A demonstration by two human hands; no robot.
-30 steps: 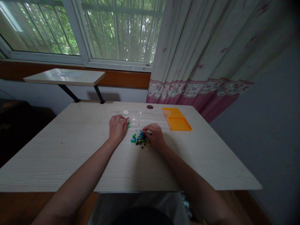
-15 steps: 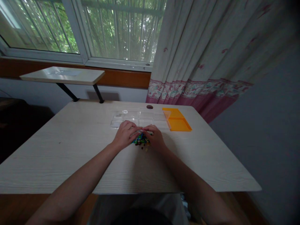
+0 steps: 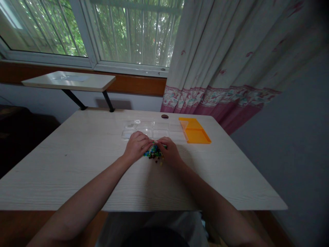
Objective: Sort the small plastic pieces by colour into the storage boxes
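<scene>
A small heap of tiny multicoloured pieces (image 3: 154,151), mostly blue and green with some dark and yellow ones, lies on the table. My left hand (image 3: 138,145) rests at its left and far side, thumb and fingers drawn together at the heap's top. From the other side my right hand (image 3: 168,148) meets it, its fingers curled inward over the heap. The fingertips nearly touch each other, and whatever is between them is too small to make out. A few loose pieces (image 3: 158,162) are scattered at the heap's near edge.
Behind my hands lies a clear plastic compartment tray (image 3: 160,128). An orange tray (image 3: 196,135) adjoins its right end. A dark oval (image 3: 165,116) shows near the back edge of the pale table (image 3: 77,164). A raised shelf (image 3: 69,82) stands back left; a curtain (image 3: 205,75) hangs behind.
Both hands stay at the heap with only slight finger movement. Somewhat more of the heap shows between them. The whole view has shifted slightly.
</scene>
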